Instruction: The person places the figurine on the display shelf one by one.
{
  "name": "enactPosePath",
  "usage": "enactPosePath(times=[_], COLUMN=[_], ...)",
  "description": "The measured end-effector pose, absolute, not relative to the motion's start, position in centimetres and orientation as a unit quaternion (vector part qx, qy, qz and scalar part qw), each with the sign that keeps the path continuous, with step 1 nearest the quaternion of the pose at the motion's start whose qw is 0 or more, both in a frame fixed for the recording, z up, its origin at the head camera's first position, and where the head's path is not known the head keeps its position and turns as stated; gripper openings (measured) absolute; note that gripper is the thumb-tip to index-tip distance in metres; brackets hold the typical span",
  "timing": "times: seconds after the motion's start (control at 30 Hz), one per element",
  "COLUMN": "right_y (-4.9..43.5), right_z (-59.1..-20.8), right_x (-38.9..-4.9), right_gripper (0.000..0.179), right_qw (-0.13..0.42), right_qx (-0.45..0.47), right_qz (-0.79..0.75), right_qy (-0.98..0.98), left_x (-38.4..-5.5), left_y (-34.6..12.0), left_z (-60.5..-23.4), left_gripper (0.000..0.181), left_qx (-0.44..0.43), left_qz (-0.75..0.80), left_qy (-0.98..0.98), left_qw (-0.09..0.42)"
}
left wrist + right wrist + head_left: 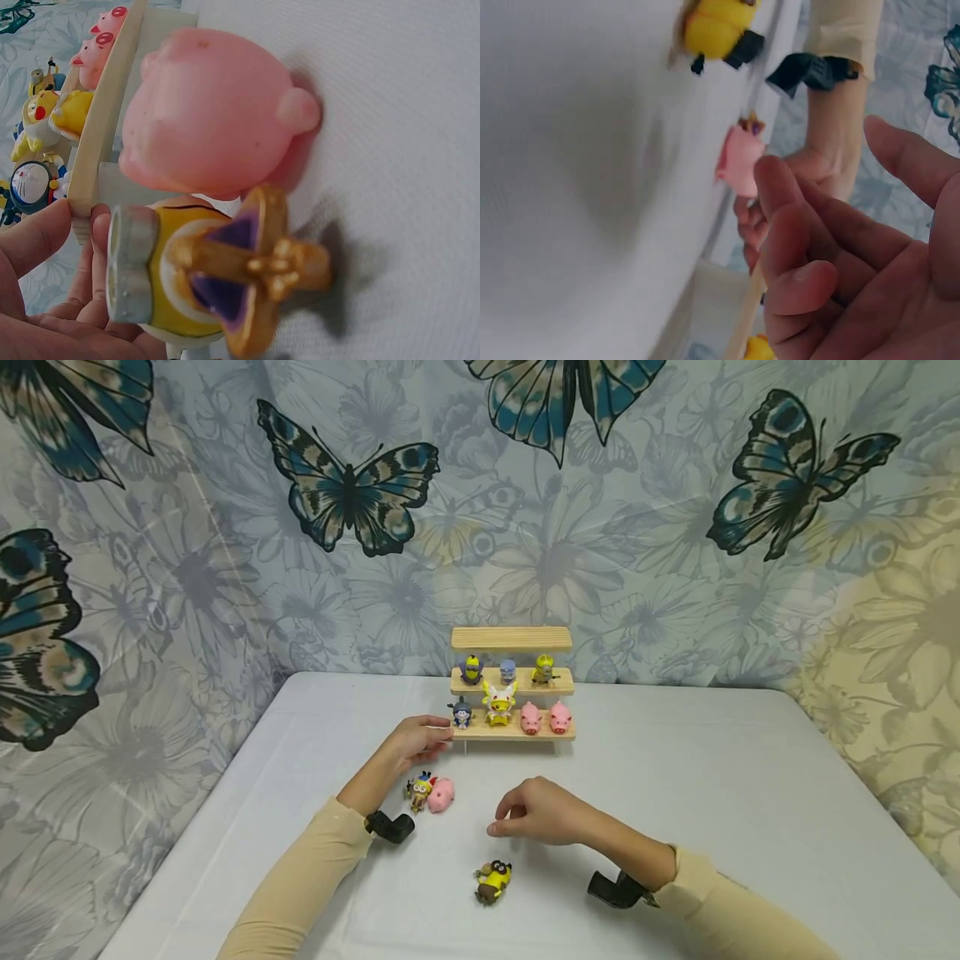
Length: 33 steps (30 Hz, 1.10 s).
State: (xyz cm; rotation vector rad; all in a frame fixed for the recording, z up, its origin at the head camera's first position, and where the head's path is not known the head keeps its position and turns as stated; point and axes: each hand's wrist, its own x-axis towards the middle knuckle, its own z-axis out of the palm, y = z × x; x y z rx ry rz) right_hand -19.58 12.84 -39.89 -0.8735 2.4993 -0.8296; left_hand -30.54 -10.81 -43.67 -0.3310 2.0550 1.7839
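My left hand [415, 742] is at the left end of a small wooden display shelf [513, 737]. In the left wrist view its thumb and forefinger pinch the end of the lower board [85, 180]. Close below that hand, a pink pig figure [442, 796] lies on the table against a yellow goggled figure [419, 790] with gold and purple parts. My right hand [543, 812] hovers over the table, fingers loosely bent and nothing between them. Nearest to it, a yellow and brown goggled figure [493, 883] lies on the white cloth.
On the shelf's lower board stand a dark blue figure [461, 714], a white-and-yellow eared figure [498, 703] and two pink pigs [545, 718]. Three small figures stand on the middle board [487, 681]. Behind the table hangs a butterfly-patterned cloth [637, 610].
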Motion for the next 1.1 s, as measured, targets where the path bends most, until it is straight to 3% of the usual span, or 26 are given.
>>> enactPosePath(times=[0.3, 0.87, 1.1], right_y=[12.2, 10.9, 10.6], right_z=[-41.0, -42.9, -43.4], right_x=[-18.3, -16.9, -17.1], right_gripper=[0.025, 0.017, 0.016], right_qw=[0.243, 0.222, 0.242], right_qx=[-0.314, -0.276, -0.264], right_qz=[-0.286, -0.298, -0.348], right_qy=[0.872, 0.886, 0.866], left_x=[-30.6, -30.5, -30.4], left_y=[-10.8, -10.7, -10.8], left_z=[-43.7, -43.6, -43.4], left_gripper=[0.037, 0.037, 0.037], left_qx=[-0.123, -0.126, -0.12], left_qz=[0.635, 0.634, 0.636], left_qy=[0.735, 0.735, 0.734], left_qw=[0.202, 0.203, 0.206])
